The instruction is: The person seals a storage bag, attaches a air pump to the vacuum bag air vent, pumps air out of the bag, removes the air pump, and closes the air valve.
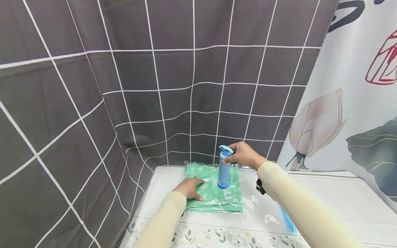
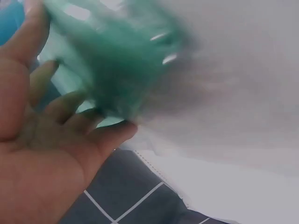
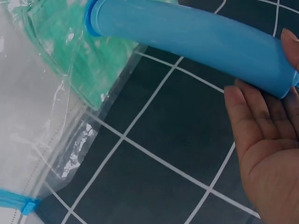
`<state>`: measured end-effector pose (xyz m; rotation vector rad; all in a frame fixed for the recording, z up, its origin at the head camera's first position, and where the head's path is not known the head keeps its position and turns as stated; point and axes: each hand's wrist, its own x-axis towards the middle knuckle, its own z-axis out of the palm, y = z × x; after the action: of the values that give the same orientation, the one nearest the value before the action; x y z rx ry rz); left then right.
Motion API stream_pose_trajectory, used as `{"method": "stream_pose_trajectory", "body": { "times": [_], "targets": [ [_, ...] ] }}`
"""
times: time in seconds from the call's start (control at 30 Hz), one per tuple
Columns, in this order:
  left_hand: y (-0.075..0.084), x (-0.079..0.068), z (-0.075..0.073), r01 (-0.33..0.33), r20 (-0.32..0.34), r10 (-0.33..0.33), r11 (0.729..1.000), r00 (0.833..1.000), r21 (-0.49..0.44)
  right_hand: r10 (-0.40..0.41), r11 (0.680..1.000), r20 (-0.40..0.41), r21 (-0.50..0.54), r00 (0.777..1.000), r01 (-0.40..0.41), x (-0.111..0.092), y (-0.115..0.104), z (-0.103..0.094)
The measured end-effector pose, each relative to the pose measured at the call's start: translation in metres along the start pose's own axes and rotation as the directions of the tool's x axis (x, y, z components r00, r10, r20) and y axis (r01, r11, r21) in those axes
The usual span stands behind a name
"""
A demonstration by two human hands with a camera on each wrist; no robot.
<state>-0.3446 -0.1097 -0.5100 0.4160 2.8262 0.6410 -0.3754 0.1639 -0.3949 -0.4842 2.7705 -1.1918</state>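
Green folded cloth lies inside a clear plastic bag (image 1: 209, 200) on the white tabletop. On the bag stands a blue hand pump (image 1: 224, 170), upright, its flared base against the plastic. My right hand (image 1: 247, 155) grips the pump's top end near its curved handle (image 1: 225, 149); in the right wrist view the thumb and fingers (image 3: 252, 109) sit on either side of the barrel. Spread across the bag's left part, my left hand (image 1: 189, 188) rests with fingers apart. The left wrist view shows its fingers at the green cloth (image 2: 126, 56), which is blurred there.
A blue strip (image 1: 288, 219) lies on the table by the right forearm, and the right wrist view shows a blue clip (image 3: 29, 206) at the plastic's edge. Dark gridded fabric (image 1: 196, 65) hangs behind and left. A floral cloth (image 1: 205, 237) covers the near side.
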Motion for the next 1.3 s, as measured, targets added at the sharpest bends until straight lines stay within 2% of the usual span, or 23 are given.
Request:
{"method": "stream_pose_trajectory", "body": {
  "times": [0.1, 0.2, 0.27, 0.33, 0.47, 0.57, 0.63, 0.7, 0.77, 0.87, 0.9, 0.97, 1.0, 1.07, 1.13, 1.2, 1.3],
  "targets": [
    [-0.017, 0.013, 0.022, -0.011, -0.03, 0.012, 1.0, 0.999, 0.029, -0.005, 1.0, -0.021, -0.025, 1.0, 0.004, -0.001, -0.002, 0.001],
    [-0.037, 0.035, 0.043, -0.013, -0.036, 0.014, 0.999, 0.999, 0.036, -0.002, 1.0, -0.036, -0.03, 0.999, 0.001, -0.002, -0.005, 0.003],
    [-0.052, 0.049, 0.055, -0.02, -0.033, 0.022, 0.997, 0.999, 0.073, 0.003, 1.0, -0.04, -0.029, 0.999, -0.005, -0.004, -0.007, 0.004],
    [-0.059, 0.055, 0.06, -0.018, -0.011, 0.019, 0.997, 1.0, 0.079, 0.011, 0.999, -0.047, -0.03, 0.999, -0.012, -0.005, -0.007, 0.005],
    [-0.025, 0.019, 0.033, 0.007, -0.006, -0.007, 0.998, 1.0, 0.056, 0.013, 0.999, -0.068, -0.036, 0.998, -0.016, -0.008, -0.008, 0.004],
    [-0.021, 0.016, 0.031, -0.01, -0.026, 0.011, 0.998, 1.0, 0.055, 0.015, 0.999, -0.08, -0.041, 0.997, -0.019, -0.009, -0.008, 0.004],
    [-0.041, 0.038, 0.047, -0.037, -0.025, 0.039, 0.997, 0.999, 0.061, 0.014, 0.999, -0.085, -0.048, 0.996, -0.018, -0.01, -0.008, 0.005],
    [-0.055, 0.05, 0.056, -0.054, -0.021, 0.056, 0.996, 0.998, 0.074, 0.021, 0.998, -0.09, -0.051, 0.996, -0.026, -0.01, -0.008, 0.007],
    [-0.042, 0.038, 0.044, -0.04, -0.003, 0.041, 0.996, 0.999, 0.077, 0.021, 0.998, -0.09, -0.057, 0.996, -0.027, -0.011, -0.009, 0.008],
    [-0.011, 0.011, 0.018, -0.012, -0.005, 0.013, 0.999, 1.0, 0.052, 0.02, 0.998, -0.08, -0.065, 0.997, -0.026, -0.01, -0.011, 0.01],
    [0.002, 0.003, 0.01, -0.019, -0.02, 0.02, 0.999, 1.0, 0.025, 0.017, 0.997, -0.076, -0.069, 0.997, -0.022, -0.009, -0.012, 0.011],
    [0.028, -0.003, -0.001, -0.05, -0.071, 0.044, 0.995, 0.997, -0.086, 0.011, 0.997, -0.067, -0.076, 0.998, -0.016, -0.007, -0.012, 0.012],
    [0.039, -0.003, -0.004, -0.075, -0.099, 0.059, 0.983, 0.993, -0.166, 0.009, 0.997, -0.065, -0.078, 0.998, -0.014, -0.007, -0.012, 0.012],
    [0.059, 0.003, -0.004, -0.128, -0.163, 0.079, 0.942, 0.983, -0.312, -0.005, 0.997, -0.062, -0.081, 0.998, 0.0, -0.007, -0.012, 0.011],
    [0.076, 0.014, 0.0, -0.163, -0.225, 0.067, 0.883, 0.972, -0.44, -0.011, 0.997, -0.065, -0.082, 0.998, 0.006, -0.006, -0.012, 0.01],
    [0.088, 0.022, 0.003, -0.167, -0.267, 0.028, 0.841, 0.963, -0.514, -0.017, 0.997, -0.066, -0.083, 0.998, 0.011, -0.008, -0.012, 0.007],
    [0.095, 0.035, 0.01, -0.173, -0.321, -0.003, 0.838, 0.947, -0.518, -0.009, 0.997, -0.077, -0.08, 0.997, 0.003, -0.008, -0.011, 0.004]
  ]
}}
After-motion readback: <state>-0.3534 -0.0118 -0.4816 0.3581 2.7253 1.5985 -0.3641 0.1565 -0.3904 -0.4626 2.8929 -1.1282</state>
